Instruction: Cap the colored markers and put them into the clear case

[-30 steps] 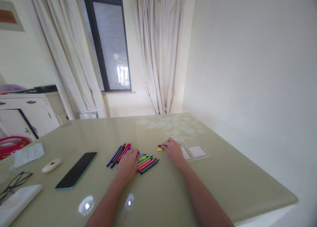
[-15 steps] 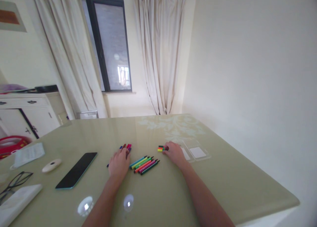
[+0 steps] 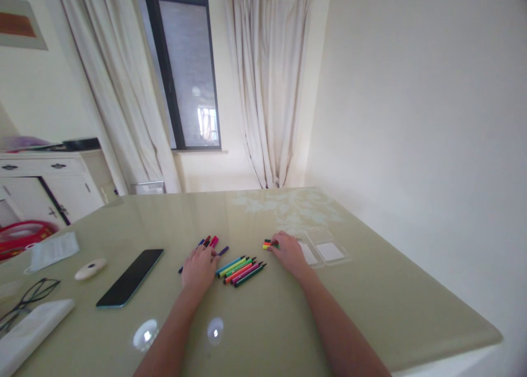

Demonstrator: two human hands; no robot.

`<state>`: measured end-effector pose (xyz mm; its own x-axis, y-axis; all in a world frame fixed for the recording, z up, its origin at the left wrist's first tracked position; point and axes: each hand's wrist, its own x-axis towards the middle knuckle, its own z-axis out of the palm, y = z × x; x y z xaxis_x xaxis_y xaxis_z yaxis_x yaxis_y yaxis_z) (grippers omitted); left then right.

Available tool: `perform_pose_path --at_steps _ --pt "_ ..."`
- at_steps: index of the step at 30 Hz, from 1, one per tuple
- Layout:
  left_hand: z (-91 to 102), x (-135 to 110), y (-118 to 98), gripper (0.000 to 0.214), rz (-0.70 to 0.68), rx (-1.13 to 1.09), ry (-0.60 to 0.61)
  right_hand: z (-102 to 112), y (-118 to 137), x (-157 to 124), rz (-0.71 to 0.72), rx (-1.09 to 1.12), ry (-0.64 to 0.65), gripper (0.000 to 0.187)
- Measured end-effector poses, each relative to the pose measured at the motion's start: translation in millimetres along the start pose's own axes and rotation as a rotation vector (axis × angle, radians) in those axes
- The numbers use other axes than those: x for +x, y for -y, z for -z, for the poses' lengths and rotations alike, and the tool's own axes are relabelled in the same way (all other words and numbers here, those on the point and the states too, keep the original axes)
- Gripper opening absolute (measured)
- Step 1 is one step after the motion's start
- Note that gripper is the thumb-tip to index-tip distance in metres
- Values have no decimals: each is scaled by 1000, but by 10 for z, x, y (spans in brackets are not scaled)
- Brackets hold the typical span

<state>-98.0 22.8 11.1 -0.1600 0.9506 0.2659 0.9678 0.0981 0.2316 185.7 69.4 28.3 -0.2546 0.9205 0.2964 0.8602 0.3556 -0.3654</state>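
left hand [image 3: 200, 267] covering pens [image 3: 214, 241], likely steadying them | right hand [image 3: 289, 253] touching caps [image 3: 267, 245] toward tabletop [image 3: 382, 300] right edge | finger grips: cannot tell

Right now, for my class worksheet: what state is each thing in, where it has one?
Middle pens: uncapped, side by side
Caps: off, at right hand
Pens under left hand: partly covered, capping unclear
Clear case: open, flat
Phone: screen dark
Glasses: folding unclear
Curtains: parted
Window: seems shut
Cabinet doors: dark gap between them

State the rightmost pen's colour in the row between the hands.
The pen is dark green, clearest in the head view.
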Motion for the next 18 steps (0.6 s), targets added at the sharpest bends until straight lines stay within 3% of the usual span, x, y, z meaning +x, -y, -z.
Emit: perform_pose_path --at_steps 3,7,13,16,18 --pt "17 13 -54 14 -79 -53 1 -54 118 -26 84 66 -10 17" --pt "56 -9 -231 20 -249 -169 31 -128 274 -82 241 157 -14 42" --pt "93 -157 -516 24 -357 -240 59 -103 367 -69 406 46 36 22" --pt "107 -175 -496 27 -327 -213 58 -37 252 -16 414 23 10 21" --pt "123 -141 -397 29 -264 -189 38 21 99 15 329 73 -49 21"
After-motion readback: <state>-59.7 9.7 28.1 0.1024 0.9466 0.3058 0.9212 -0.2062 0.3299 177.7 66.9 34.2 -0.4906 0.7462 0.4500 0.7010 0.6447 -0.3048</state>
